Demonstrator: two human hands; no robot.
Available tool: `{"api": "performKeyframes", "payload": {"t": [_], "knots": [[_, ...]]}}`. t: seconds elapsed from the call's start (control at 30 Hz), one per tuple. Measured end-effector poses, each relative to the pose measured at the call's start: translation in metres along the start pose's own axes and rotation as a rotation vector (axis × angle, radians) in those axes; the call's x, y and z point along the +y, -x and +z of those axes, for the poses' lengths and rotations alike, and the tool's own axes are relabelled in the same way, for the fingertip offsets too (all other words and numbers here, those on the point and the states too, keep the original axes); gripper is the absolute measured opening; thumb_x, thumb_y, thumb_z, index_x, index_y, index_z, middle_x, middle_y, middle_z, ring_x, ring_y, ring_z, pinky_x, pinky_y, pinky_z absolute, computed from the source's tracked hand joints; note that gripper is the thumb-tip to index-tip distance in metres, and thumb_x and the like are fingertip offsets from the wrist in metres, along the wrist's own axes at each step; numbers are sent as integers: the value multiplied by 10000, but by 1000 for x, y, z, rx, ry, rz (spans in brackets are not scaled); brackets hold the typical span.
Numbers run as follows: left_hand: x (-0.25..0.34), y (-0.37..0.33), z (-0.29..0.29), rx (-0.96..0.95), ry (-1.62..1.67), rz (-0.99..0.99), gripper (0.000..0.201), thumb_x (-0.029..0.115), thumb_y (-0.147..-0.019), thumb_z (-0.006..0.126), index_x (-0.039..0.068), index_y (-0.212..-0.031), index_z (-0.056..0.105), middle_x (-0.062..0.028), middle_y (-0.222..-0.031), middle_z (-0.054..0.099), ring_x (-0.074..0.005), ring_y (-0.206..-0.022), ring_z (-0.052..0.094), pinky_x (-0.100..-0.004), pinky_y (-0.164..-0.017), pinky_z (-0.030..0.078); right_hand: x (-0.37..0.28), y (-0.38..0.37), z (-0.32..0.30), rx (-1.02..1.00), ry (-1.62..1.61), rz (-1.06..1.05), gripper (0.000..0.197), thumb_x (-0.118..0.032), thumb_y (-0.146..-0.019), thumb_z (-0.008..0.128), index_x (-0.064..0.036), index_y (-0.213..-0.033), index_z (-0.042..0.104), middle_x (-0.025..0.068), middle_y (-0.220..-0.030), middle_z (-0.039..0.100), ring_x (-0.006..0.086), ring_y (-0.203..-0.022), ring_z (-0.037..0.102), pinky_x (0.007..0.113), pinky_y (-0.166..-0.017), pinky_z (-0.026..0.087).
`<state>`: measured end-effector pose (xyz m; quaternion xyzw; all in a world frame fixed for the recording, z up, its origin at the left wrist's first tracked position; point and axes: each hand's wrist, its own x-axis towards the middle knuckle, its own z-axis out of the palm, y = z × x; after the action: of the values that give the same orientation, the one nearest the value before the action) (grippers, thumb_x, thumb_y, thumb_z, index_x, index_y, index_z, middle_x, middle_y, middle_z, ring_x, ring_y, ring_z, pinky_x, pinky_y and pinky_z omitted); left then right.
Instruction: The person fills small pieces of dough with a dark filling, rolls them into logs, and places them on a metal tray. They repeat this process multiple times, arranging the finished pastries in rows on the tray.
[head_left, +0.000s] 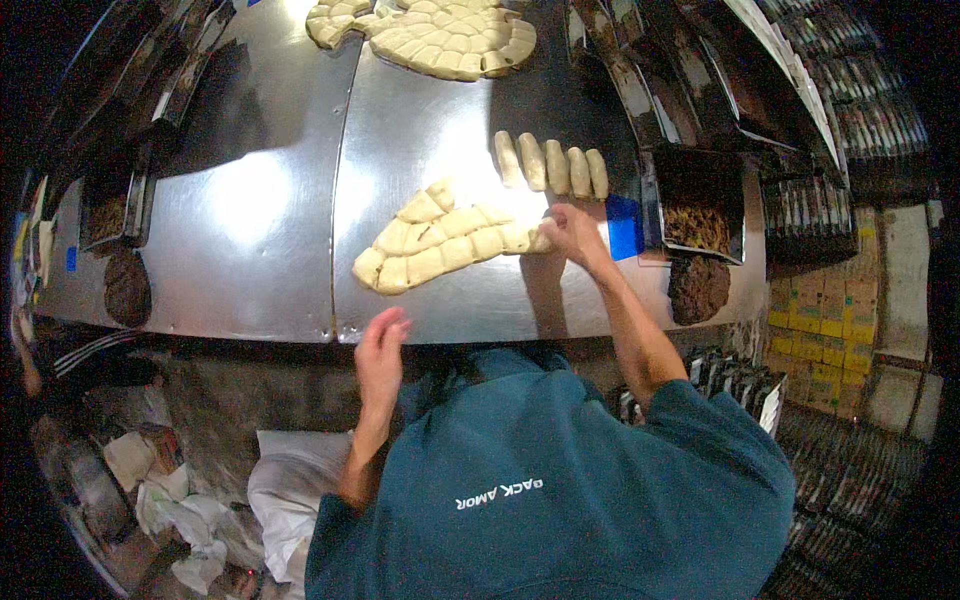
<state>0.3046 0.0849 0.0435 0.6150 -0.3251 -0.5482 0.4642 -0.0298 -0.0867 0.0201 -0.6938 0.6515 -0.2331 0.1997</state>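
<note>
On the metal table [270,290] in front of me lies a patch of pale dough pieces [430,255] set close together in rows. My right hand [578,238] is at the right end of this patch, its fingers closed on a dough piece [545,236] that they partly hide. Beyond that hand, several dough rolls [552,166] lie side by side. My left hand [382,345] hovers by the table's front edge, nearest the left end of the patch. Its fingers are stretched out, and nothing shows in it.
A larger dough patch [455,40] lies at the far side. Long trays [695,215] line the right, with more trays [120,195] on the left. Brown lumps [698,290] sit near both ends, and a blue card [622,228] lies rightward. White sacks [300,480] rest below left.
</note>
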Motion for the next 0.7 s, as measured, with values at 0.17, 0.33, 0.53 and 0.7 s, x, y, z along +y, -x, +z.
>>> {"api": "performKeyframes", "payload": {"t": [0.17,0.33,0.53,0.7], "knots": [[30,-21,67,-285,-459,211,301,132,-914,526,-12,-1177,554,-116,-1175,608,-256,-1031,608,-384,-909,474,-43,1,-19,-401,-112,221,396,-314,-678,767,10,-874,653,182,-848,664,251,-763,641,353,-697,507],[8,-46,140,-223,-867,793,461,147,-858,590,12,-1284,477,-165,-1347,478,-335,-1216,480,-472,-1038,355,-23,17,9,-231,-425,128,414,-291,-690,784,-3,-895,568,158,-894,635,249,-831,619,340,-734,491],[-15,-51,186,-229,-1405,816,628,390,-903,506,-9,-1372,385,-167,-1497,269,-284,-1410,205,-580,-1114,112,9,43,-63,-131,-888,500,274,-103,-749,746,-15,-928,559,71,-854,623,134,-724,586,266,-589,470],[-17,-36,204,-123,-1554,673,688,448,-906,486,-14,-1397,346,-199,-1494,260,-293,-1407,210,-564,-1115,128,96,94,-201,328,-1166,343,261,-38,-824,672,-24,-1034,517,101,-934,623,170,-853,624,292,-752,536]]}}
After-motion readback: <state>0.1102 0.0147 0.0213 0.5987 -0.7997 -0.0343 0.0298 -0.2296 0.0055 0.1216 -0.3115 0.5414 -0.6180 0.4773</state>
